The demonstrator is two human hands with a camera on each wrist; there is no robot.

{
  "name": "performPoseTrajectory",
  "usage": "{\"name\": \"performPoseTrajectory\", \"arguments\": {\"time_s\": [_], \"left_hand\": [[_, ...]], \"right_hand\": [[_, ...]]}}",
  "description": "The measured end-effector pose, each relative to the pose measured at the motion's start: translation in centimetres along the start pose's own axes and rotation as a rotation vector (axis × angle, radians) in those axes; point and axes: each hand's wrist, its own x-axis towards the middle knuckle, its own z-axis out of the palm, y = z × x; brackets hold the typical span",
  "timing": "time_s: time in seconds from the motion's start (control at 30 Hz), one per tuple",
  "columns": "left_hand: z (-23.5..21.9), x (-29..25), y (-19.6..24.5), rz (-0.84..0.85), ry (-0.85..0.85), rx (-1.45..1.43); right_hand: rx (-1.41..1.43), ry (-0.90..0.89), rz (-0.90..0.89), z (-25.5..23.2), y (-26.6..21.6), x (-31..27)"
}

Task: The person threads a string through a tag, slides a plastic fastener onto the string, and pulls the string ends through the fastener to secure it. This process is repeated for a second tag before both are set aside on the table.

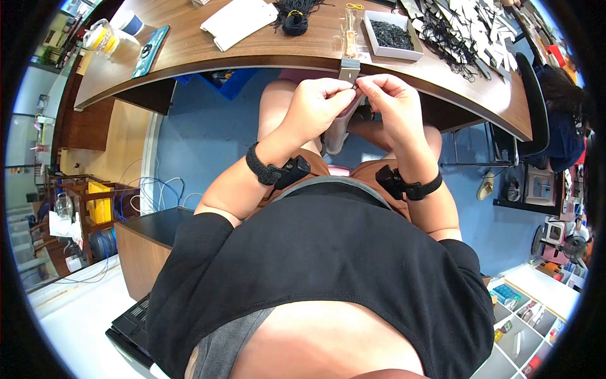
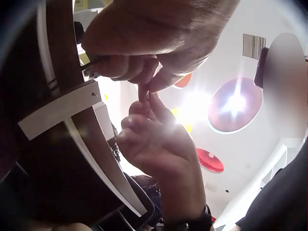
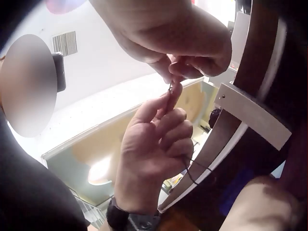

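Note:
Fingertip to fingertip, my left hand (image 1: 312,110) and right hand (image 1: 398,104) meet just in front of the table edge. Between them a thin black cord (image 3: 170,89) is pinched by the thumb and index finger of each. A loose length of this cord (image 3: 189,169) hangs from the curled fingers of the left hand in the right wrist view. Just beyond the fingertips, a stack of pale tags (image 1: 349,71) juts over the table edge. From below, its white strip (image 2: 62,109) shows a small dark hole near one end.
On the wooden table (image 1: 189,47) lie a white flat box (image 1: 238,23), a bundle of black cord (image 1: 295,23), and an open white box (image 1: 391,38) of small black pieces. At right spreads a heap of white tags with black cords (image 1: 451,38). Another person (image 1: 562,120) sits at right.

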Motion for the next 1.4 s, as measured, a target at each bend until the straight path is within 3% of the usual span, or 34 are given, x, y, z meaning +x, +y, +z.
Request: {"name": "performPoseTrajectory", "arguments": {"time_s": [0.2,0.37,0.47,0.5,0.6,0.8,0.9,1.0,1.2,1.3,1.4], "left_hand": [[-0.4,0.0,-0.1,-0.024,-0.086,-0.074],[-0.8,-0.1,0.0,-0.057,-0.105,-0.090],[-1.0,-0.3,1.1,-0.105,-0.098,-0.052],[-0.9,-0.4,1.6,-0.134,-0.092,-0.029],[-0.9,-0.1,0.4,-0.018,-0.111,-0.032],[-0.8,-0.7,1.7,-0.015,-0.102,0.120],[-0.9,-0.5,1.0,-0.001,-0.120,0.099],[-0.9,-0.4,1.0,-0.015,-0.125,0.049],[-0.7,-0.5,1.4,-0.005,-0.116,0.082],[-0.1,-0.8,1.3,0.114,-0.044,0.104],[0.1,-1.0,1.3,0.191,0.039,0.330]], "right_hand": [[0.084,-0.100,0.031,-1.2,0.6,0.3],[-0.308,-0.280,-0.271,-1.9,-1.3,0.7],[-0.468,-0.338,-0.209,-2.3,-1.5,0.9],[-0.391,-0.338,-0.081,-2.4,-1.9,0.9],[-0.265,-0.408,0.080,-2.2,-2.2,1.0],[-0.200,-0.367,0.082,-1.9,-1.7,0.7],[0.041,-0.367,0.092,-2.9,-1.1,1.1],[0.103,-0.295,0.116,-2.9,-0.8,1.0],[-0.263,-0.379,0.120,-2.0,-1.9,0.2],[-0.230,-0.344,0.119,-1.7,-1.7,0.3],[-0.199,-0.320,0.111,-1.6,-1.3,0.3]]}}
